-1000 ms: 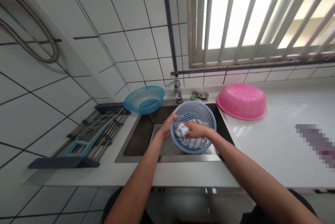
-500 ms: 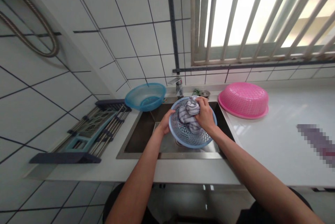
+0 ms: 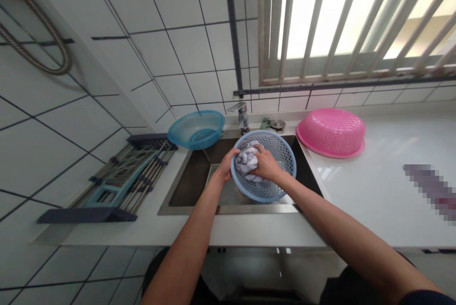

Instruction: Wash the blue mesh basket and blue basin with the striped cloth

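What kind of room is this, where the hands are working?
Most likely a home kitchen: a steel sink with a faucet behind it, a dish rack beside it, white wall tiles. The left hand grips a blue basket over it; the right hand holds a cloth inside.

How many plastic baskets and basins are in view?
3: a blue basket held by the left hand over the sink; a pink basket upside down on the counter; a blue basin at the sink's back left corner.
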A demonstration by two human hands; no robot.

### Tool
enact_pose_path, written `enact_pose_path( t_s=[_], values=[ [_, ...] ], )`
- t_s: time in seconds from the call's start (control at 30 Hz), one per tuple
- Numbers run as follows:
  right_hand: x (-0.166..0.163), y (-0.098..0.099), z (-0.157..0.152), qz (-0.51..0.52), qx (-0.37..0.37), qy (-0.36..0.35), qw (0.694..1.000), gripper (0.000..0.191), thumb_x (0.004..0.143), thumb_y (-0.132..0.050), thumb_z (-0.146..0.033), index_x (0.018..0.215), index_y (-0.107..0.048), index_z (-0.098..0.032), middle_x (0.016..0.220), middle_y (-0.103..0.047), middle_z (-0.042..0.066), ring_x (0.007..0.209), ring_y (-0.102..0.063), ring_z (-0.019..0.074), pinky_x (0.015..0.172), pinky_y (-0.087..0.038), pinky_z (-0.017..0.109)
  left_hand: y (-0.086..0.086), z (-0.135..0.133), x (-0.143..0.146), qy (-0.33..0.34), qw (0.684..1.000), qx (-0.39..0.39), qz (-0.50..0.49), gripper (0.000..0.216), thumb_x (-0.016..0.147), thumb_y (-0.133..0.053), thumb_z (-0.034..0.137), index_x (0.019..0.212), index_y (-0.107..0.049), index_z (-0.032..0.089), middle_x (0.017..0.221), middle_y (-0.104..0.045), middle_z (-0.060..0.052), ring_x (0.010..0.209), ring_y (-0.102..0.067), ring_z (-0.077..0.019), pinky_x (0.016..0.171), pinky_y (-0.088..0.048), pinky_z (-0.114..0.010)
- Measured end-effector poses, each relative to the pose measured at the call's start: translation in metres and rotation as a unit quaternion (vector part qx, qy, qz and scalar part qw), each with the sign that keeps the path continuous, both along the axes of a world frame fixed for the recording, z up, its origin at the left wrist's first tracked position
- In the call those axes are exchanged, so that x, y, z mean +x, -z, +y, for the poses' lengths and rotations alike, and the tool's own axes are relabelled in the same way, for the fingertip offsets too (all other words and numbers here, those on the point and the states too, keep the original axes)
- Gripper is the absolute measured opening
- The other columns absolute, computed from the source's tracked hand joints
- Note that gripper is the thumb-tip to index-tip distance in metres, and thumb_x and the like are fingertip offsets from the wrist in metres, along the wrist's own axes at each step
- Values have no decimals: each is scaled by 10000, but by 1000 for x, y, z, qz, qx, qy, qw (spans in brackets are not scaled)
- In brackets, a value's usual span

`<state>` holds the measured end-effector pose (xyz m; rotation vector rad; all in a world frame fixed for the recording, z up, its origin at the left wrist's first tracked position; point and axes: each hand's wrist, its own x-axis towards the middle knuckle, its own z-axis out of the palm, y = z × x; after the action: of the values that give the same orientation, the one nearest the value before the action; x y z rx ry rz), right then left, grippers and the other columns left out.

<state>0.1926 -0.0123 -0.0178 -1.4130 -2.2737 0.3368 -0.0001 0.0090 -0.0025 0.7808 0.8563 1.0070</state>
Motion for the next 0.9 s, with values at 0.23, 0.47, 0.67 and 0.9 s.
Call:
enact_pose_path(
  t_s=[0.23,0.47,0.67,0.9],
  values=[
    [6,-9,0,-32,-61,-160,985,323,812,-863,-322,1100,-808,-185,1178,-742,124,1155,-681,297,999,-545,356,1,0,-1,-38,999,22,-20,442,862,-677,299,1277,-765,176,1071,-847,-74,917,-784,-244,927,-615,-367],
    [17,-20,-5,-110,-177,6,978,429,779,-859,-412,1138,-840,-178,1178,-805,197,1014,-785,374,849,-597,416,-5,-4,-6,-43,999,-6,-11,430,903,-633,321,1309,-730,215,1068,-840,-81,938,-792,-285,918,-641,-430],
    [34,-15,7,-51,-98,212,971,350,889,-745,-323,1157,-817,-109,1203,-767,295,1036,-787,377,898,-598,447,-7,-3,-10,13,1000,-12,-7,539,911,-636,363,1432,-679,233,1239,-819,-109,1084,-792,-324,993,-637,-491],
    [33,-11,17,17,-41,170,984,279,895,-721,-241,1147,-772,-132,1289,-717,249,1072,-744,359,959,-569,441,-1,-2,-9,63,998,-10,1,494,878,-700,320,1347,-736,169,1128,-842,-119,994,-807,-299,949,-640,-437]
  ],
)
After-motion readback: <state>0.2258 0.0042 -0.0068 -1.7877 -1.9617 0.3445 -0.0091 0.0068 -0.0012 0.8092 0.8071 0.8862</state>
